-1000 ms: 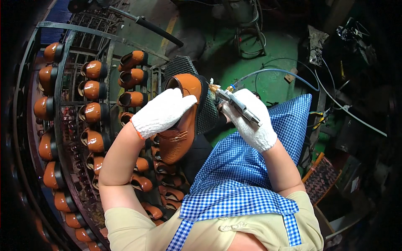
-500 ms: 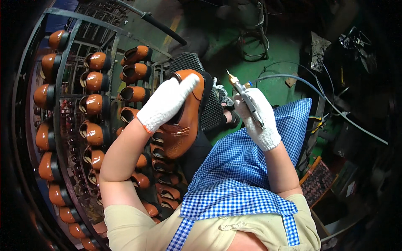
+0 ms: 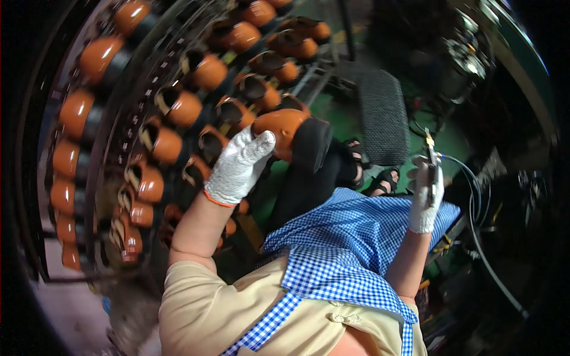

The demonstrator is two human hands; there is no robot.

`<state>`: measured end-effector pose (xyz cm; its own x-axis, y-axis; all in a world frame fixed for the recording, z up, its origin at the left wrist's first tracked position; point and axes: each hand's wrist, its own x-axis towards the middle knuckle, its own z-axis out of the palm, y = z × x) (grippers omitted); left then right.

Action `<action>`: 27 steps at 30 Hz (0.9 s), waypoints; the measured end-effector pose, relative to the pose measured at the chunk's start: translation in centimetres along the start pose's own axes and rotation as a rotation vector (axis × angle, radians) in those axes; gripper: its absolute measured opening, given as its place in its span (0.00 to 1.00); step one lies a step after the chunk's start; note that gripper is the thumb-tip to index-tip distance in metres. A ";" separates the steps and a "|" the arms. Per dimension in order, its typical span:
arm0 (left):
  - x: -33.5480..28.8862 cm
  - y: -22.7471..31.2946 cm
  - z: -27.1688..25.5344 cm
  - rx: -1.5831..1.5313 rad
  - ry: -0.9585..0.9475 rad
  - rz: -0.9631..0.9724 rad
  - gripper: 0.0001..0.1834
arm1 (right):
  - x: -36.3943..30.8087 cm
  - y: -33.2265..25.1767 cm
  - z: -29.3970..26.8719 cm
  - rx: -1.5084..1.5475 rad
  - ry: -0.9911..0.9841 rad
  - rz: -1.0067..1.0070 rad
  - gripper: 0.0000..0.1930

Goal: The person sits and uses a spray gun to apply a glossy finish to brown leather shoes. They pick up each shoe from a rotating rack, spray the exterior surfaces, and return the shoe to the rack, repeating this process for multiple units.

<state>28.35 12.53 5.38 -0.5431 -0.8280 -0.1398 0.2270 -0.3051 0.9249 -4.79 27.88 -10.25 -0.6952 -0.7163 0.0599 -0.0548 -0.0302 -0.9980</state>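
Note:
My left hand [image 3: 240, 166], in a white knitted glove with an orange cuff edge, is closed on a glossy tan leather shoe [image 3: 282, 127]. The shoe's black sole [image 3: 312, 145] faces right, and its front part cannot be made out. Rows of similar tan shoes [image 3: 181, 108] on a rack stand close beyond and beside this hand. Over on the right, my gloved right hand [image 3: 426, 193] grips a slim metal spray gun [image 3: 432, 169] with a brass nozzle pointing away from me. A thin blue hose [image 3: 466, 166] runs from it.
The dark metal shoe rack [image 3: 139, 98] fills the left side. A black textured pad [image 3: 383, 118] stands ahead between my hands. Below it are my sandalled feet [image 3: 386, 181] on a green floor. A pale hose [image 3: 490, 267] curves down the right side.
The view has swung left toward the rack. My left hand has carried the shoe off the black pad and turned it. The right hand still grips the spray gun, now farther from the shoe.

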 end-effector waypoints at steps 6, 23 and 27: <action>-9.7 -1.9 -1.6 0.561 0.130 -0.053 0.20 | 0.8 0.4 0.6 -0.119 -0.006 -0.012 0.24; -16.7 -3.3 -18.0 1.806 0.277 -0.264 0.18 | 4.5 3.3 1.0 -0.238 -0.006 -0.101 0.19; -18.1 -6.3 -24.5 1.872 0.327 -0.465 0.19 | 4.9 4.6 0.5 -0.246 0.002 -0.058 0.20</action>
<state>56.58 17.95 -6.58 -0.1021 -0.9518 -0.2893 -0.9882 0.1303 -0.0800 -8.09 23.94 -14.52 -0.6869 -0.7172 0.1171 -0.2675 0.0997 -0.9584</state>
